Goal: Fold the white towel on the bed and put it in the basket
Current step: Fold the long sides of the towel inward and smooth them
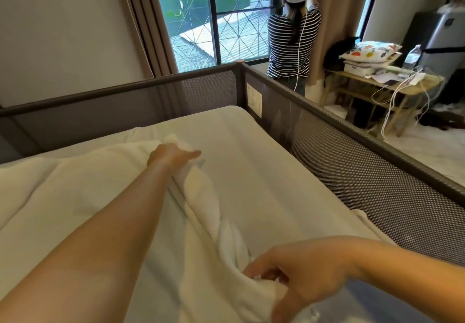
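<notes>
The white towel (201,204) lies bunched in a long rumpled strip on the bed's white sheet (264,161), running from the middle of the bed toward me. My left hand (173,155) reaches far out and is closed on the towel's far end. My right hand (297,269) is near me at the lower right, its fingers pinching the towel's near end. No basket is in view.
A grey mesh rail (352,146) fences the bed on the far and right sides. Another person (292,38) in a striped top stands at the window beyond the corner. A wooden table (392,83) with pillows and cables stands at the right.
</notes>
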